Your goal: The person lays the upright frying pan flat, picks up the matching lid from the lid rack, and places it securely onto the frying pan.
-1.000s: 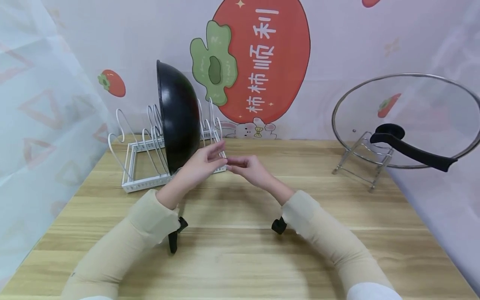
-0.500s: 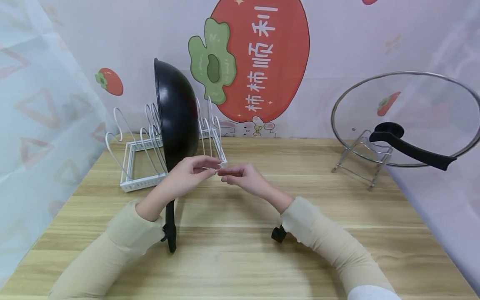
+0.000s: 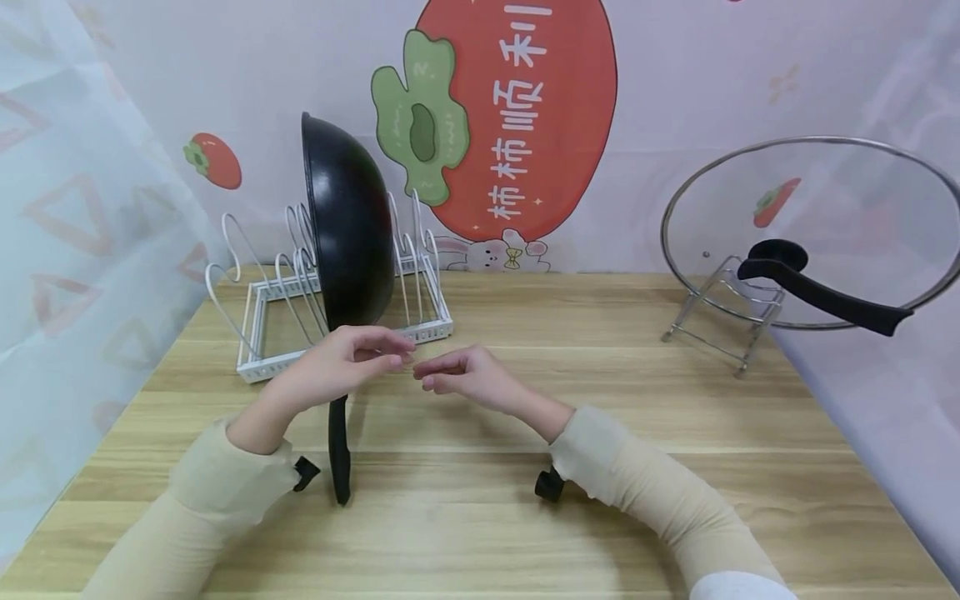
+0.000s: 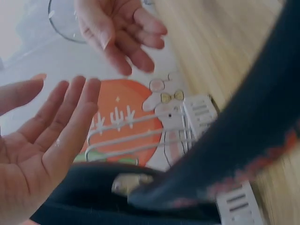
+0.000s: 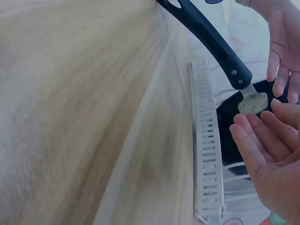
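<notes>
A black wok (image 3: 351, 221) stands on its side in a white wire pan rack (image 3: 429, 331), its handle (image 3: 339, 454) reaching toward me over the table. In the head view my left hand (image 3: 341, 367) is over the base of that handle, fingers fairly straight and holding nothing. Facing it from the right is my right hand (image 3: 480, 379), also bare, fingers relaxed. A small gap separates the fingertips. The left wrist view shows the handle (image 4: 225, 126) passing close by, apart from the left palm (image 4: 42, 159). In the right wrist view the right palm (image 5: 276, 159) faces up.
On the right, a glass lid (image 3: 847, 196) with a black handle (image 3: 832, 300) leans in a small metal stand (image 3: 705, 346). Behind the wooden table (image 3: 480, 517) hangs a printed cloth (image 3: 645, 100). Black wrist devices (image 3: 550, 485) show by the sleeves.
Both hands have drawn back toward me and lower in the head view, from nearly touching to slightly apart. The left one has also shifted left, off the wok's lower side. Wok and lid stay put.
</notes>
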Motion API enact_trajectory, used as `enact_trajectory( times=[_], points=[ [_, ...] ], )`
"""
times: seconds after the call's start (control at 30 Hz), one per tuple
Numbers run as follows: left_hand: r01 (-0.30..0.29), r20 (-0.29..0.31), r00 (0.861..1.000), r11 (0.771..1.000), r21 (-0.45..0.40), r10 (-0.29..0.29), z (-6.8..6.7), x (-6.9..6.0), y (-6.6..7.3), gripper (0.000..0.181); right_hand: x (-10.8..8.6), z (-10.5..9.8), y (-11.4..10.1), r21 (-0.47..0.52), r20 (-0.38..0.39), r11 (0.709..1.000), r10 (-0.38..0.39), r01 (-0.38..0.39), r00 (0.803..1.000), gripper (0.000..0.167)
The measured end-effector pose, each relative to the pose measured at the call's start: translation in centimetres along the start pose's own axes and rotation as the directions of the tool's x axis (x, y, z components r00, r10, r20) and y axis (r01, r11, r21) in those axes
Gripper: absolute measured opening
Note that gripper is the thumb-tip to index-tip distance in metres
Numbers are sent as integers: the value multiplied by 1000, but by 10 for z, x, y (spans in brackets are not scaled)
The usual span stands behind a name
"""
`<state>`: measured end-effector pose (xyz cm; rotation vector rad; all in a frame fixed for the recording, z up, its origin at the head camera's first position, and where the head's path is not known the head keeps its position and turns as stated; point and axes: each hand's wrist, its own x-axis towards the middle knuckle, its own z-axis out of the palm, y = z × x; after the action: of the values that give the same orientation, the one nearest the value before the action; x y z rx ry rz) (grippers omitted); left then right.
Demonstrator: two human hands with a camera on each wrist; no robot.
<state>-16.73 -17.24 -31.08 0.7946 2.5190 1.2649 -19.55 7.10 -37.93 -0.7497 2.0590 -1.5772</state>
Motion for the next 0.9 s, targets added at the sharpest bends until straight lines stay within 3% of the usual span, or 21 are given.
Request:
enact_trajectory(
  times=[0.37, 0.6, 0.9],
  points=[
    [51, 22, 999, 997, -64, -50, -18, -20, -16, 29, 4, 17, -2, 11, 49, 1000, -1, 0, 999, 35],
    [146, 22, 989, 984, -101, -145, -28, -28, -27, 30, 10, 28, -1, 39, 120, 999, 21, -25, 993, 36],
    [209, 14, 978, 964, -162, -209, -40, -38, -46, 32, 15, 42, 2, -74, 129, 997, 27, -17, 991, 36]
  ],
)
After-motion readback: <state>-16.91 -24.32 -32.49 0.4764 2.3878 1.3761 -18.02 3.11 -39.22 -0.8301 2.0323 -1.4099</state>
